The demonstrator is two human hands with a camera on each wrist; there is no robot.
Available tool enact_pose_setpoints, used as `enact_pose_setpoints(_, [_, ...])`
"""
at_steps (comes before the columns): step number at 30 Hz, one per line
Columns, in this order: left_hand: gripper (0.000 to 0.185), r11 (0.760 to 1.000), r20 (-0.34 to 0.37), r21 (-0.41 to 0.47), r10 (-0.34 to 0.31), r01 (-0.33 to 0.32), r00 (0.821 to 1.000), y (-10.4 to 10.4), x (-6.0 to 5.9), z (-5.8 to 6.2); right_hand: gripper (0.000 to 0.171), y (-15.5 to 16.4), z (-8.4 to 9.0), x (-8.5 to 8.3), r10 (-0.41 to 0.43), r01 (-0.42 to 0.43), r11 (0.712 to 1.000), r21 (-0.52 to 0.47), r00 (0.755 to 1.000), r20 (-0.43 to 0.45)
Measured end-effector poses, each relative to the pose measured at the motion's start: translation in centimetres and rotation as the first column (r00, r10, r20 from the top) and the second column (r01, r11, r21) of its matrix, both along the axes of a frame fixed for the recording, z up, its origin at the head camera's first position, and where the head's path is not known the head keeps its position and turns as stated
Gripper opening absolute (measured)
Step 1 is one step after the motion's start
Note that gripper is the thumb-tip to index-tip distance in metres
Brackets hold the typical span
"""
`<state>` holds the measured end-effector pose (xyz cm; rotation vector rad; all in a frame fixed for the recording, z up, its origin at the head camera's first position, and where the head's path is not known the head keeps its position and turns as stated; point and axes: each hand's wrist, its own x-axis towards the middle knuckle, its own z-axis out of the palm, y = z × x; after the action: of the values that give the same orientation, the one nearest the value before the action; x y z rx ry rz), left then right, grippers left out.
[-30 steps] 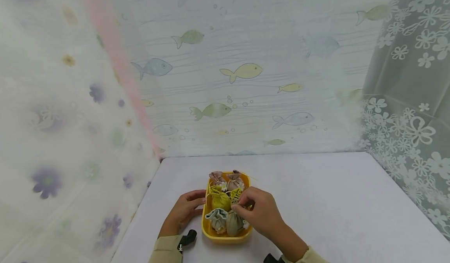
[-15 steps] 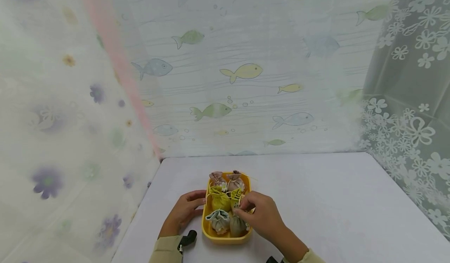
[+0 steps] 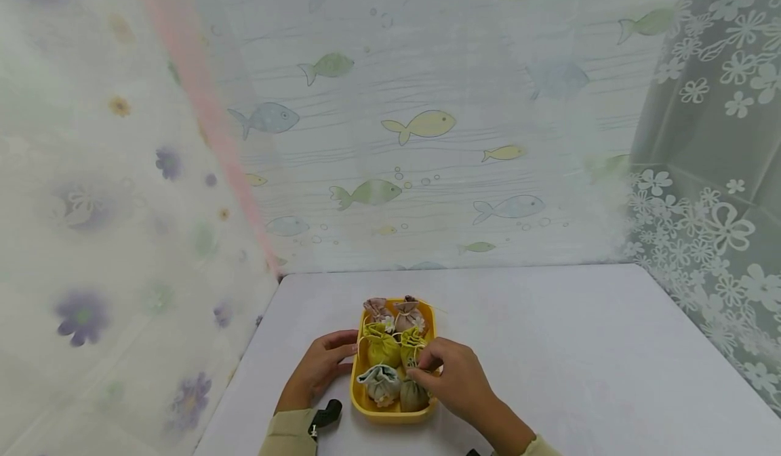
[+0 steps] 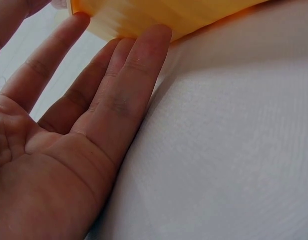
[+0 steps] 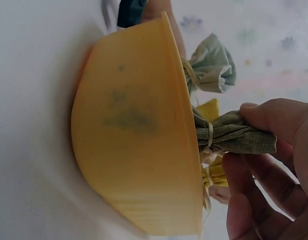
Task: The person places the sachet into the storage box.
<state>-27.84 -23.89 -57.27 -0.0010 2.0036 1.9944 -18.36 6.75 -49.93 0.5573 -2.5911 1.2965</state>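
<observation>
A yellow plastic basket [image 3: 390, 418] stands on the table with several small drawstring pouches in it. My right hand [image 3: 457, 378] pinches the gathered top of a grey-green pouch [image 5: 236, 136] between thumb and fingers. That pouch's body [image 3: 414, 397] sits in the basket's near right corner. Beside it is a pale blue-grey pouch [image 3: 379, 383]. Two yellow-green pouches, one on the left [image 3: 382, 349] and one on the right [image 3: 412, 343], fill the middle row. With fairly straight fingers, my left hand [image 3: 320, 361] touches the basket's left wall [image 4: 193, 17].
At the basket's far end sit two pinkish pouches, left [image 3: 376, 307] and right [image 3: 407, 316], with small white flowers by them. The white table [image 3: 549, 347] meets a fish-print curtain [image 3: 427, 192] behind. Flower-print sheeting [image 3: 110, 239] hangs at the left.
My right hand has shifted slightly toward me, and the grey-green pouch has moved with it to the right and nearer. The left hand stays against the basket.
</observation>
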Motion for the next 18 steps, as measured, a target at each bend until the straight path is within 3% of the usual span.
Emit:
enact_pose_setpoints(12, [0.061,1.000,-0.004,-0.016,-0.001,0.001,1.000,0.0,0.0,0.3,0.021,1.0,-0.1,-0.2,0.013,-0.013,1.000,0.007,1.000,-0.002])
enact_pose_setpoints(18, [0.064,0.998,-0.016,-0.057,-0.018,0.017,1.000,0.2,0.6,1.0,0.017,3.0,0.3,-0.6,-0.035,0.037,0.997,0.072,0.999,-0.025])
